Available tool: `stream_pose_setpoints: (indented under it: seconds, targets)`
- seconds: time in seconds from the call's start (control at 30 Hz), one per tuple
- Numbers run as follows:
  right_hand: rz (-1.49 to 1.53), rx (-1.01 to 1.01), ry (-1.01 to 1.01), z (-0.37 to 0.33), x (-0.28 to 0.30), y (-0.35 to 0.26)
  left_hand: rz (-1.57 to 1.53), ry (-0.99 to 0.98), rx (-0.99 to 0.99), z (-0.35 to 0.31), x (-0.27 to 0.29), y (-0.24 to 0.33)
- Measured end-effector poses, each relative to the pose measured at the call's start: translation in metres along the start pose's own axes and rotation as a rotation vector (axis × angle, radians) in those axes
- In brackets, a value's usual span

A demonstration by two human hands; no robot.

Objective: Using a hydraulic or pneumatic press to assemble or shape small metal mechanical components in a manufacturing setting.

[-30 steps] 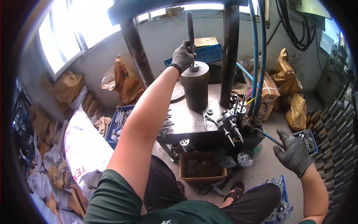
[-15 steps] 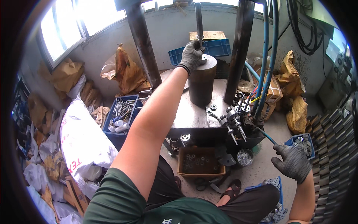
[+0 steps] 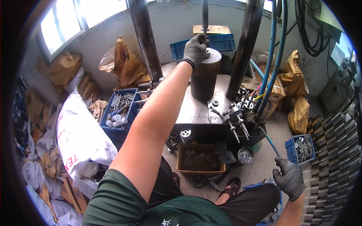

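My left hand (image 3: pixel 195 51), in a dark grey glove, reaches out over a thick steel cylinder (image 3: pixel 205 81). Its fingers close around the lower part of an upright metal rod (image 3: pixel 204 31) that has a small collar; the grip is partly hidden by the glove. Beside those fingers a small metal ring (image 3: pixel 207 54) rests on the cylinder's top. At the right, my gloved right hand (image 3: pixel 289 179) curls its fingers over the end of a slim lever with a blue-green handle (image 3: pixel 273 145), thumb apart from it.
Two steel columns (image 3: pixel 145 41) and blue hoses (image 3: pixel 272 56) flank the machine's metal table (image 3: pixel 194 113). Clamp-like metal fittings (image 3: pixel 235 116) crowd its right corner. Around it stand a blue bin of metal pins (image 3: pixel 135 98), a brown box of rings (image 3: pixel 181 165), a blue bin (image 3: pixel 289 149) and a white sack (image 3: pixel 81 132).
My right hand and the lever's handle end have swung down toward me. My left hand keeps its grip at the rod, and the view has shifted slightly.
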State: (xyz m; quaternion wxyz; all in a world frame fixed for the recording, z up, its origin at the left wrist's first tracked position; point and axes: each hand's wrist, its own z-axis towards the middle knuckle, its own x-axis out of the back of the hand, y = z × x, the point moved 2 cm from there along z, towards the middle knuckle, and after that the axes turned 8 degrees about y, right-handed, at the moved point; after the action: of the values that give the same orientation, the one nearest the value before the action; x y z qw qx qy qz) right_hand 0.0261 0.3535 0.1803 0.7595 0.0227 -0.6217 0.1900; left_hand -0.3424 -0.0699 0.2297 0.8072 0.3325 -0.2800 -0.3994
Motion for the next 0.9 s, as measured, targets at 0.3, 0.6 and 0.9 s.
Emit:
stream_pose_setpoints:
  seconds: [0.3, 0.6, 0.9]
  targets:
    - [-0.022, -0.011, 0.029, -0.011, -0.011, 0.0, -0.029, 0.005, 0.027, 0.003, -0.001, -0.005]
    - [-0.112, -0.096, 0.053, -0.029, -0.024, -0.006, -0.009, 0.006, 0.002, 0.001, 0.0, -0.003]
    - [-0.133, -0.076, 0.157, -0.03, -0.028, -0.002, 0.05, 0.021, -0.055, -0.002, 0.003, 0.001]
